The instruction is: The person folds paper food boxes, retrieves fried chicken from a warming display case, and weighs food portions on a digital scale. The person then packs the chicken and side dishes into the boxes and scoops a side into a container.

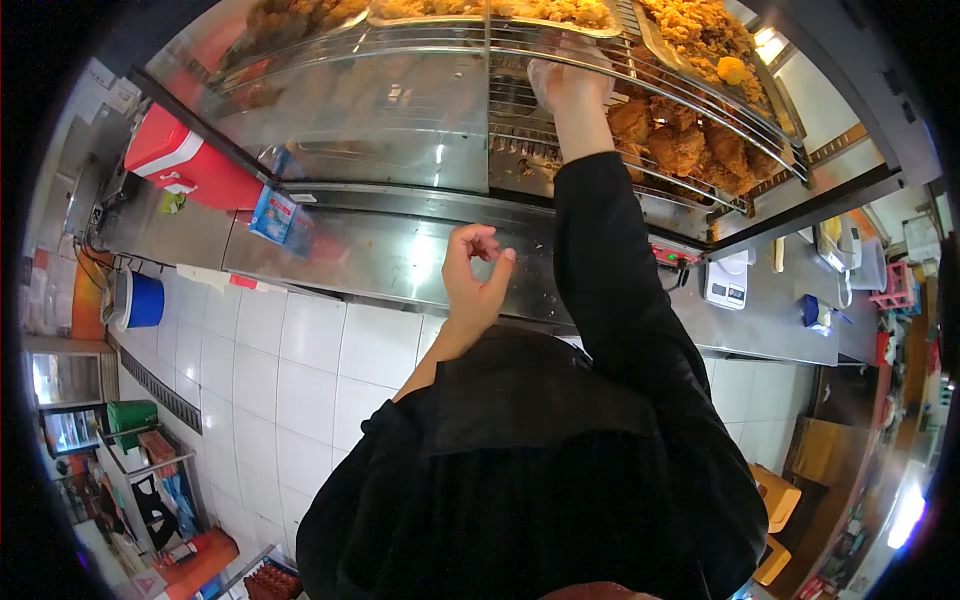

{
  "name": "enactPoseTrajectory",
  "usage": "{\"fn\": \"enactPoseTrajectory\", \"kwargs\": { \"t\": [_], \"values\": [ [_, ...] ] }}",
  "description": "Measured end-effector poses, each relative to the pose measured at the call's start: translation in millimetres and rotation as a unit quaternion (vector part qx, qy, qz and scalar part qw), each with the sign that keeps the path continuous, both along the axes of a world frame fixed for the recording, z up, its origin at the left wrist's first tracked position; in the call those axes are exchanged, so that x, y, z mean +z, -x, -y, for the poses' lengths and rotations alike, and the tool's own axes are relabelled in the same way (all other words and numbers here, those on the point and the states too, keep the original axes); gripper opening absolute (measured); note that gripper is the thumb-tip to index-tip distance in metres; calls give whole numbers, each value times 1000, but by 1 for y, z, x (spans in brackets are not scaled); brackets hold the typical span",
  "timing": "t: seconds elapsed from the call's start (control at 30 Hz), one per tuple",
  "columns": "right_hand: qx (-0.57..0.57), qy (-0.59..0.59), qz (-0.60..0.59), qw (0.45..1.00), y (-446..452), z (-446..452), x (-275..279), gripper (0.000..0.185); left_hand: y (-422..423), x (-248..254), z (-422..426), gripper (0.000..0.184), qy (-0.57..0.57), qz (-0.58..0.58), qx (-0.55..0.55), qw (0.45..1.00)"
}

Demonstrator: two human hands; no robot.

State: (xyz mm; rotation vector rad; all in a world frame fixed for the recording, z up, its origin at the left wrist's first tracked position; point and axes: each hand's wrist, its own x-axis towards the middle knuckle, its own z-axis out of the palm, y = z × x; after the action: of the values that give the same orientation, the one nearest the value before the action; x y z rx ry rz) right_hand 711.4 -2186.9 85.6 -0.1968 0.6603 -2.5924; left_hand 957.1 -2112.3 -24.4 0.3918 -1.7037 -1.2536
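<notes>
At upper centre, the rack [790, 161] partly hid the right hand [568, 80], its grip impossible to tell; fried chicken [675, 150] lay upper right, glass [390, 120] stood upper left. Mid-frame, the left hand [478, 275] curled half-open.

Hands: two, left hand [472, 282] and right hand [567, 85]. Wire racks: two, upper rack [720, 113] and lower rack [690, 197]. Trays of fried food [775, 92], upper level: at least two. Fried pieces [680, 150], lower level: several, exact count hidden. Red cooler [195, 165]: one. Blue bucket [147, 300]: one. Keypad scale [727, 285]: one.
</notes>
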Motion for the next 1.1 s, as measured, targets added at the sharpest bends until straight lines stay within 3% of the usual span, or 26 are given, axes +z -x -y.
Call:
{"fn": "enactPoseTrajectory", "kwargs": {
  "t": [0.1,0.27,0.37,0.57,0.8,0.87,0.97,1.1],
  "values": [
    [37,108,89,989,9,10,2,31,-8,0,3,33,-11,4,21,1000],
    [22,135,73,988,34,29,-16,33,-19,0,10,29,-30,-5,43,999],
    [54,225,201,952,28,29,-6,39,-24,4,9,28,-26,1,41,999],
    [-4,54,86,995,-19,-2,13,36,-35,3,4,26,-40,7,23,999],
    [-41,-57,133,989,-58,-39,5,13,-31,3,3,24,-30,39,32,998],
    [-16,-169,79,982,-78,-55,14,16,-28,5,5,24,-22,43,24,999],
    [-4,-152,-16,988,-88,-75,-5,19,-22,7,5,25,-20,62,22,998],
    [-60,-157,-38,985,-79,-93,-12,22,-17,5,4,25,-35,81,12,996]
  ]
}}
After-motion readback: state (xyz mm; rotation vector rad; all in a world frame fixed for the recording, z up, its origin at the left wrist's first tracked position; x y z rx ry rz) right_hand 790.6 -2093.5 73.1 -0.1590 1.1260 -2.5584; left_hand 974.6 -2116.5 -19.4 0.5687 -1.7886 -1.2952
